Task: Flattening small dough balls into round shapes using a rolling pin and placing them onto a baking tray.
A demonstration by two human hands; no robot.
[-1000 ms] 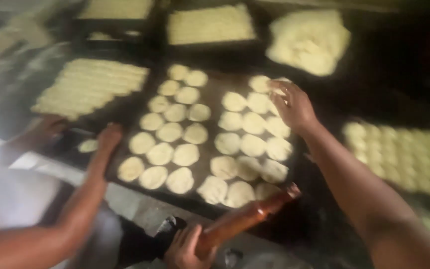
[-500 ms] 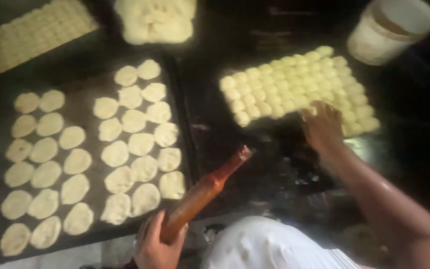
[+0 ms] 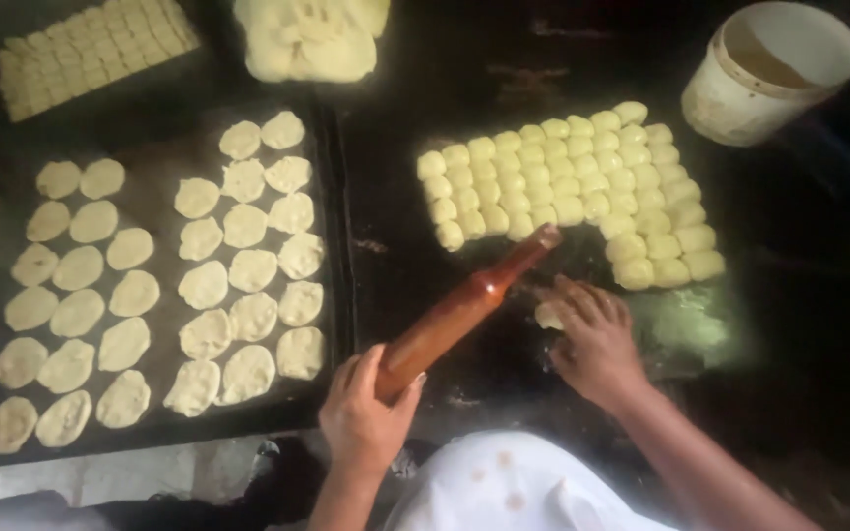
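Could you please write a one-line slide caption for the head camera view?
Left hand holds a wooden rolling pin; right hand presses a dough piece beside rows of dough balls.

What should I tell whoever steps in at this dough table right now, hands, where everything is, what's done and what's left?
Left hand: gripping the lower end of the brown rolling pin, which slants up over the dark table.
Right hand: pressing on one dough ball on the table, just below the block of dough balls.
Done: the dark tray on the left carries rows of flattened dough rounds.
Left: the block of dough balls is unflattened; a dough mass sits at the top, a white bucket at top right.
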